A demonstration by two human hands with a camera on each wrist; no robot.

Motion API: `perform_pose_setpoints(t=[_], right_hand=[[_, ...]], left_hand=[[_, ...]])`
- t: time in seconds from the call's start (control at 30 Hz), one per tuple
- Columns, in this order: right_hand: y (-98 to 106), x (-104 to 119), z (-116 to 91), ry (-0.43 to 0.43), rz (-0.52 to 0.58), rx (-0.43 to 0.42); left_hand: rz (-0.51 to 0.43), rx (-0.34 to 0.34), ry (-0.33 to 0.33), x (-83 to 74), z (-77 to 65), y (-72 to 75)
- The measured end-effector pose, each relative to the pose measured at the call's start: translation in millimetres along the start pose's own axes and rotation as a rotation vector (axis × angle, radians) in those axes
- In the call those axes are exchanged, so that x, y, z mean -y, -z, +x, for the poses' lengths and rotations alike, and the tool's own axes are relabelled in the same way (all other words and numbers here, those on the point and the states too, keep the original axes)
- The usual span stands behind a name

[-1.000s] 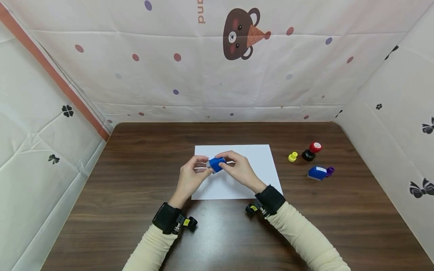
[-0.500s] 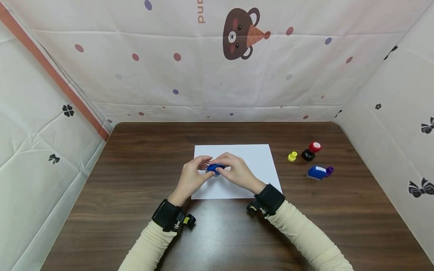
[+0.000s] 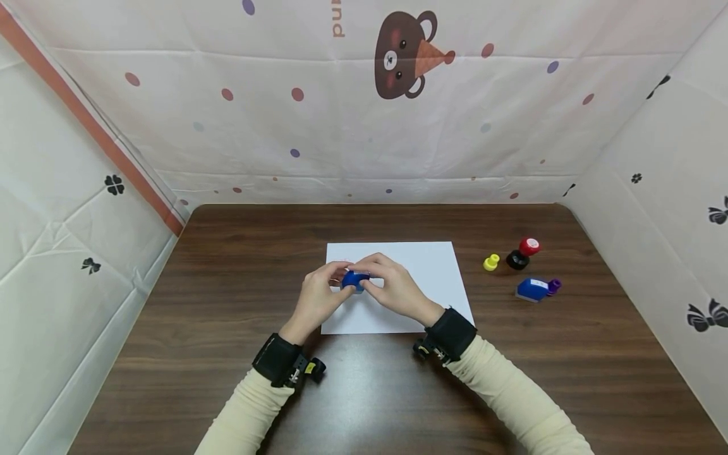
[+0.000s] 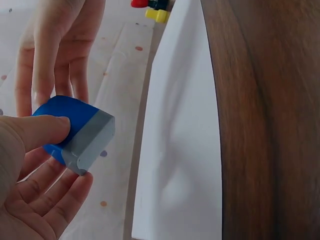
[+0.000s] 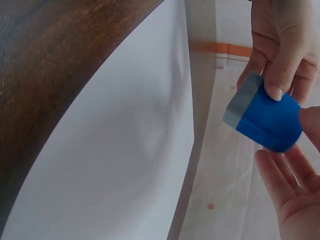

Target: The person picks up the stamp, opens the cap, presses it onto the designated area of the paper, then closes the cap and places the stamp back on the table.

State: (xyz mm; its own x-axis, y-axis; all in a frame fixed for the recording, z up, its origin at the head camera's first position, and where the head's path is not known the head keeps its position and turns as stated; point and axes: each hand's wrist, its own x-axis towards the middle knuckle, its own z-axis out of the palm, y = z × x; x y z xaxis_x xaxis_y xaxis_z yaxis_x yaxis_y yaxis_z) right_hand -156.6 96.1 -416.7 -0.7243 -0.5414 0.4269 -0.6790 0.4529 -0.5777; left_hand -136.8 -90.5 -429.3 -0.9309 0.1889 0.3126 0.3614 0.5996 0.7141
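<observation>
One blue-and-grey block (image 3: 354,280) is held clear of the white sheet (image 3: 426,272), over its left portion, with the grey end directed toward the paper. The block is gripped by both hands: on its left side it is pinched between thumb and fingers of the left hand (image 3: 315,299), and on its right side between thumb and fingers of the right hand (image 3: 399,289). A black band (image 3: 279,359) is fitted at the left wrist.

The sheet is laid flat on the brown table (image 3: 239,284). To its right, a yellow piece (image 3: 491,263) is placed; just right of that, a red-and-black piece (image 3: 517,259). Nearer, a blue piece with a purple end (image 3: 532,290) is positioned, the purple end pointed right.
</observation>
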Motion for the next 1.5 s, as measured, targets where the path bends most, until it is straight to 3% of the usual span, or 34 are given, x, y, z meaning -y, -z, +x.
perform_pose_setpoints(t=[0.17,0.33,0.83,1.17,1.5], right_hand=[[4,-2,-1,-0.012,-0.025,-0.010],[9,-6,-6,-0.055,-0.040,0.006],[24,-13,-24,-0.077,-0.089,0.061],[30,-19,-34,-0.083,-0.137,0.059],[36,-24,-40,-0.050,-0.210,0.076]], left_hand=[[0.004,-0.029,0.020,9.5,2.7,6.6],[0.009,-0.052,0.088,24.0,6.1,18.2],[0.067,-0.162,0.269,80.2,24.4,53.6],[0.130,-0.193,0.332,99.8,33.1,59.2],[0.151,-0.174,0.410,112.7,41.9,62.7]])
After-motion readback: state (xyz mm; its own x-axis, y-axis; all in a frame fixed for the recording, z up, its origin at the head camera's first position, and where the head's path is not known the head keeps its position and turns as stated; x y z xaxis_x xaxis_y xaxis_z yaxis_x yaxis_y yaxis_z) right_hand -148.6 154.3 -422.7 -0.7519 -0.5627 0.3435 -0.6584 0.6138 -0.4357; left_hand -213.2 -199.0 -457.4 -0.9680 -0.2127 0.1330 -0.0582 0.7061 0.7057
